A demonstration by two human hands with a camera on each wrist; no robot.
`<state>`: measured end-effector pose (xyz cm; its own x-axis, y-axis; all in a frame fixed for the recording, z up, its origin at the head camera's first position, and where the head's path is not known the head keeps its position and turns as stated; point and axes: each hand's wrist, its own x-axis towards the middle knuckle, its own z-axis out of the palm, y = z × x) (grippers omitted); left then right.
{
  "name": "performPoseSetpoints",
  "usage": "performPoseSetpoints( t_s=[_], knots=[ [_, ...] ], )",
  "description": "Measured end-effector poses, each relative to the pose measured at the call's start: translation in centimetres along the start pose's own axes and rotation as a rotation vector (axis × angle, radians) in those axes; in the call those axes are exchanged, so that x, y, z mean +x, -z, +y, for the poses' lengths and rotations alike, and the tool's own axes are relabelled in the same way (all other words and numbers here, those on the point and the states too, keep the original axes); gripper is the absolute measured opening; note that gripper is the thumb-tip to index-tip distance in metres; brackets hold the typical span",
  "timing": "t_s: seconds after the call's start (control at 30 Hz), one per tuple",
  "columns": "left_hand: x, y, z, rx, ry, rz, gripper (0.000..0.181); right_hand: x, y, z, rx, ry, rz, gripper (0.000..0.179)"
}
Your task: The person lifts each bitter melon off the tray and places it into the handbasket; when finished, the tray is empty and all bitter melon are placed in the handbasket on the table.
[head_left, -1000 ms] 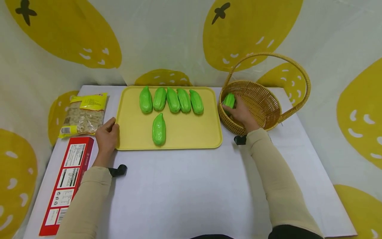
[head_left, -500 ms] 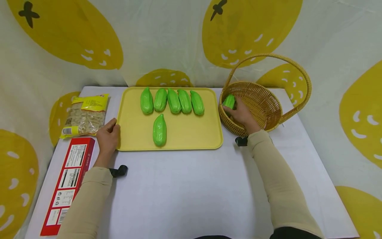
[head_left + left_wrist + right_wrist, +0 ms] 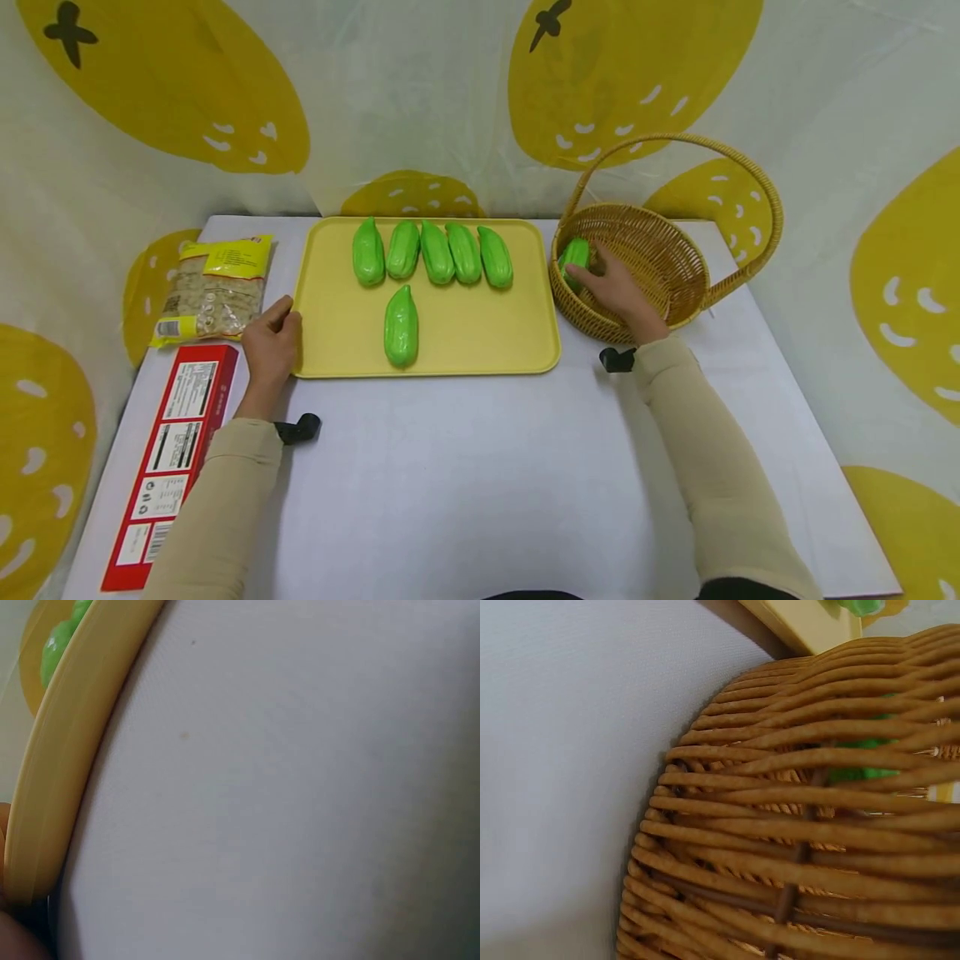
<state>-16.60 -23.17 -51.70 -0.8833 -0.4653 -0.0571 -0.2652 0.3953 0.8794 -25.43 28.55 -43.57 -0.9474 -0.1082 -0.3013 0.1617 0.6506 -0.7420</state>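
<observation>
My left hand (image 3: pixel 272 350) grips the left edge of a yellow tray (image 3: pixel 480 333), its front corner close by. On the tray, several glossy green ridged gourds (image 3: pixel 401 250) stand in a row at the back, and a single gourd (image 3: pixel 401 327) lies nearer the front. My right hand (image 3: pixel 618 287) is inside the wicker basket (image 3: pixel 678 267), thumb and fingers spread apart beside another green gourd (image 3: pixel 576 252) at the basket's left wall. In the right wrist view, the woven side (image 3: pixel 780 825) hides the hand; green shows through the gaps.
At the left lie a yellow-and-clear food packet (image 3: pixel 217 287) and a long red box (image 3: pixel 168 467), partly under the left sleeve. The basket's tall handle (image 3: pixel 765 200) arches over its opening. White cloth covers the table (image 3: pixel 465 483), and a printed curtain (image 3: pixel 420 92) hangs behind.
My right hand has loosened from the gourd in the basket and shifted slightly right, leaving it against the wall. The left hand and tray stay where they were.
</observation>
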Motion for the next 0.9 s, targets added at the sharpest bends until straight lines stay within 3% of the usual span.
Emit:
performPoseSetpoints(
  t_s=[0.17, 0.3, 0.47, 0.67, 0.9],
  knots=[
    [0.0, 0.0, 0.0, 0.002, -0.017, 0.011, 0.040, -0.9, 0.2, -0.6, -0.025, 0.035, 0.038, 0.098],
    [0.1, -0.1, -0.2, 0.000, -0.051, 0.033, 0.039, -1.8, 0.1, -1.9, -0.014, 0.117, 0.090, 0.094],
    [0.1, -0.1, -0.2, -0.007, -0.042, 0.024, 0.039, -3.0, -0.9, -4.4, -0.061, 0.228, 0.142, 0.094],
    [0.1, -0.1, -0.2, -0.020, -0.048, 0.028, 0.039, -4.2, -4.1, -7.2, -0.110, 0.402, 0.133, 0.086],
    [0.2, 0.0, -0.1, -0.017, -0.015, 0.003, 0.041, -4.7, -8.8, -8.6, -0.083, 0.471, 0.028, 0.084]
  ],
)
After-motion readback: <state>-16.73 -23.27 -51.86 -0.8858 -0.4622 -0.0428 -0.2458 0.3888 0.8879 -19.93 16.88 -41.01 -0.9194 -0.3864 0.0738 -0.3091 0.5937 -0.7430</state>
